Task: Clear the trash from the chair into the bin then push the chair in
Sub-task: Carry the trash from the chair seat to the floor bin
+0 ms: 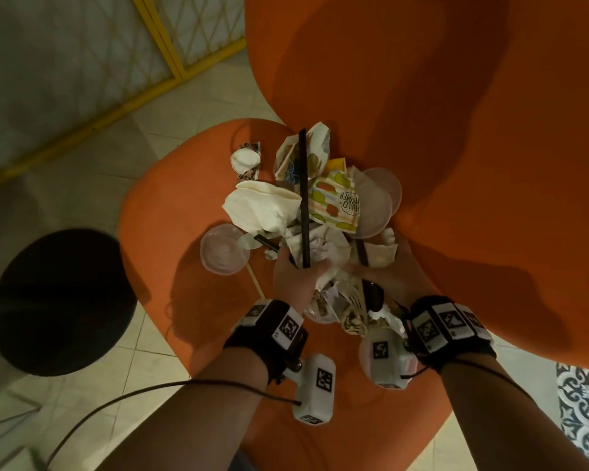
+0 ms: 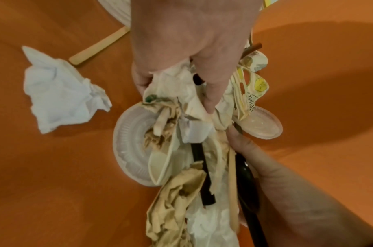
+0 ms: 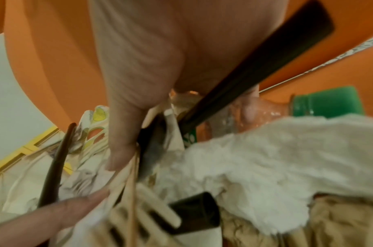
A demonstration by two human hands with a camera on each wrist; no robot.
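Both hands squeeze one trash bundle (image 1: 323, 212) between them, just above the orange chair seat (image 1: 170, 198). The bundle holds white and brown napkins, black straws, printed paper cups and clear lids. My left hand (image 1: 298, 270) grips its left side, fingers curled into a white napkin (image 2: 177, 86). My right hand (image 1: 388, 273) grips the right side, fingers wrapped over a black straw (image 3: 255, 66) and paper. On the seat lie a clear lid (image 1: 224, 249), a small crushed cup (image 1: 246, 160), a wooden stick (image 1: 255, 280) and a crumpled white napkin (image 2: 62, 93). No bin is identifiable.
The chair's tall orange back (image 1: 422, 96) rises at the right behind the bundle. A dark round object (image 1: 58, 300) stands on the tiled floor (image 1: 82, 198) at the left. A yellow-framed lattice panel (image 1: 170, 52) runs along the far left. A green-capped bottle (image 3: 327, 102) shows behind the trash.
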